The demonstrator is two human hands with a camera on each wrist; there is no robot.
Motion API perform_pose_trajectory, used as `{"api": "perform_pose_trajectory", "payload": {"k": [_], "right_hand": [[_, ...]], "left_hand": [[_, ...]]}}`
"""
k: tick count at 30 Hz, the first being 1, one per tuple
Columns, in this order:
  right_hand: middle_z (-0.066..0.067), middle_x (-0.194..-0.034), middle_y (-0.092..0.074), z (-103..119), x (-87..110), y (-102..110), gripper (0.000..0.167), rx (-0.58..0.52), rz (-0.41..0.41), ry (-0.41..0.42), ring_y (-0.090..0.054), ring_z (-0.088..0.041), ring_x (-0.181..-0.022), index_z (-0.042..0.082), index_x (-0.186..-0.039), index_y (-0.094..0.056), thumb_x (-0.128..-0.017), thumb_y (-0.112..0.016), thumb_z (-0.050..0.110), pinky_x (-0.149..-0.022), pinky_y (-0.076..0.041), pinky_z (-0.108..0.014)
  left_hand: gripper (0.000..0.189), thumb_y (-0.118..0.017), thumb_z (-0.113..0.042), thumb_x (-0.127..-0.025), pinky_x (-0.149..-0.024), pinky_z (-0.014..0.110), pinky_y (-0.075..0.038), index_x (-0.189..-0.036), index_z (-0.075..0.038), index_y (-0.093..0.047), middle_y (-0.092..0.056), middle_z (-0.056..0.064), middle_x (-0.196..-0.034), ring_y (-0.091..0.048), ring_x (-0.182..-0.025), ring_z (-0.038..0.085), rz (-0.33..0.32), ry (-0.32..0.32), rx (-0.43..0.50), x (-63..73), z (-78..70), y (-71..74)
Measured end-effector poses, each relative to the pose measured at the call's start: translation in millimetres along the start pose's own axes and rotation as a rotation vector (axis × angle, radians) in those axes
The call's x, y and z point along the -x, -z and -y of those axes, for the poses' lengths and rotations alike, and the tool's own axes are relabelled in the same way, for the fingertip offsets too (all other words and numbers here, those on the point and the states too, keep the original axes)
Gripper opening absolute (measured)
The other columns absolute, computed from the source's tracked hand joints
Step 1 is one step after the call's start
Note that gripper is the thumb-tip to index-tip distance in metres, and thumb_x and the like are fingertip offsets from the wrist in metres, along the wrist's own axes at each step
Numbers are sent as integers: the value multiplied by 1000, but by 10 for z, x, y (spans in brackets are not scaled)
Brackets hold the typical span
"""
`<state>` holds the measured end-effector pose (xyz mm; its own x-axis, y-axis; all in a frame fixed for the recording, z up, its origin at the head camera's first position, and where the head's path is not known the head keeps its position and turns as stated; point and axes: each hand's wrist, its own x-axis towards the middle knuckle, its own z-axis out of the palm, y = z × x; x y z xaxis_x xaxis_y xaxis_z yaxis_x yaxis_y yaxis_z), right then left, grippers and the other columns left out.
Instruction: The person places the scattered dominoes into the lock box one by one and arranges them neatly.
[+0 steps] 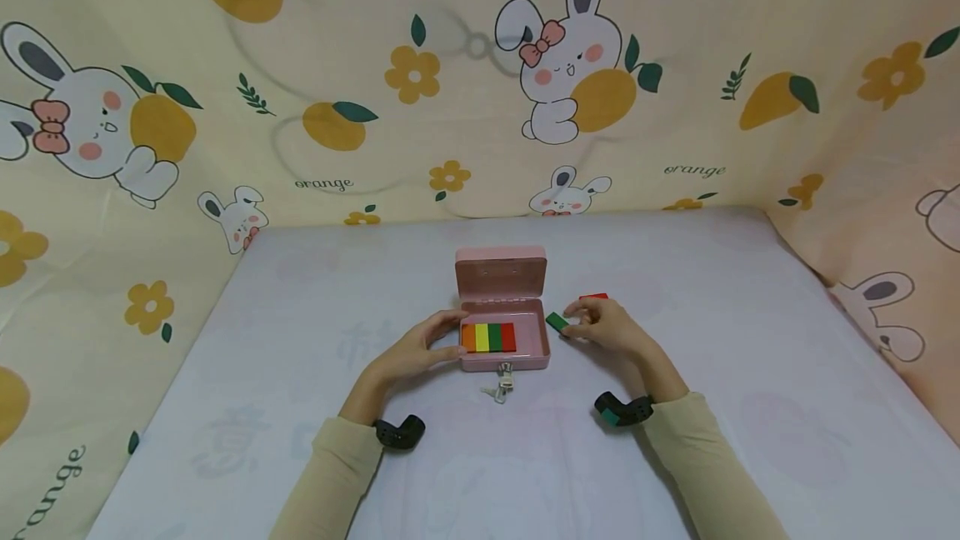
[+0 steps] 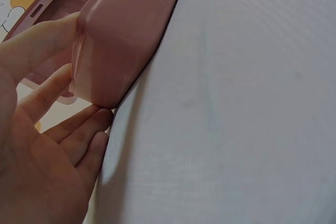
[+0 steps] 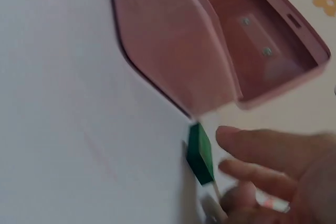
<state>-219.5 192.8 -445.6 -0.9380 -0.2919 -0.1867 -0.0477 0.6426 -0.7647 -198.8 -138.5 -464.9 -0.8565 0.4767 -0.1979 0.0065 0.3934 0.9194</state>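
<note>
A pink metal cash box [image 1: 534,361] lies with its lid [image 1: 501,280] raised. Inside, against the left side, is a row of coloured blocks [image 1: 488,338] in orange, yellow, green and red. My left hand [image 1: 411,350] touches the box's left wall with its fingers and thumb spread, seen closely in the left wrist view. Just right of the box, a green block [image 3: 200,153] sits by the fingertips of my right hand [image 1: 609,327]. The right wrist view has a gap between the upper fingertip and the block; contact lower down is unclear.
A red block [image 1: 594,296] shows partly behind the right hand. At the box's front hangs a lock [image 1: 506,373] with keys [image 1: 496,394] on the white tabletop [image 1: 495,473]. A printed cloth [image 1: 450,132] with rabbits and oranges stands behind the table and along its sides.
</note>
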Motion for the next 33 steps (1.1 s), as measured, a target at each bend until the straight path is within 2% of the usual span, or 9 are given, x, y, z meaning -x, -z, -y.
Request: {"api": "perform_pose_trajectory", "payload": {"k": [2, 6, 12, 18, 25, 33], "right_hand": [[-1, -72, -46, -26, 2, 27, 36, 10, 47, 52, -45, -13, -69, 0, -122, -60, -88, -66, 11, -62, -36, -23], [-4, -79, -48, -64, -6, 58, 45, 27, 123, 94, -45, -16, -76, 5, -133, -53, -89, -58, 6, -67, -38, -26], [-5, -78, -43, -65, -2, 70, 51, 34, 176, 113, -42, -19, -77, 3, -137, -50, -86, -56, 0, -66, -36, -28], [-4, -77, -41, -40, 9, 50, 52, 58, 185, 93, -41, -19, -77, 3, -137, -51, -85, -56, 1, -66, -34, -28], [-4, -77, -41, -35, 2, 37, 50, 95, 156, 80, -41, -18, -76, 5, -134, -54, -85, -58, 3, -65, -33, -28], [-2, -75, -39, -50, -22, 41, 45, 32, 146, 93, -40, -18, -74, 3, -125, -55, -84, -71, 8, -66, -32, -29]], "left_hand": [[61, -67, -22, -90, -124, 50, -22, -145, -19, -40, -36, 4, -157, -27, -150, 27, 2, -1, 1, 4, -4, 1], [61, -67, -22, -91, -124, 50, -22, -145, -19, -40, -36, 5, -157, -27, -150, 27, 5, 0, 5, 15, -19, 3], [60, -67, -23, -91, -124, 51, -21, -145, -20, -41, -36, 4, -157, -27, -150, 27, -1, 10, 13, 28, -36, -3], [61, -67, -23, -90, -124, 51, -22, -145, -21, -40, -35, 4, -158, -27, -150, 27, 0, 14, 16, 21, -21, -11], [62, -67, -21, -91, -124, 50, -21, -146, -19, -40, -35, 5, -158, -27, -150, 27, 5, 3, 15, 18, -17, -2], [62, -67, -21, -91, -124, 50, -22, -146, -19, -39, -36, 5, -157, -27, -150, 28, 7, -3, 16, 17, -25, -1]]}}
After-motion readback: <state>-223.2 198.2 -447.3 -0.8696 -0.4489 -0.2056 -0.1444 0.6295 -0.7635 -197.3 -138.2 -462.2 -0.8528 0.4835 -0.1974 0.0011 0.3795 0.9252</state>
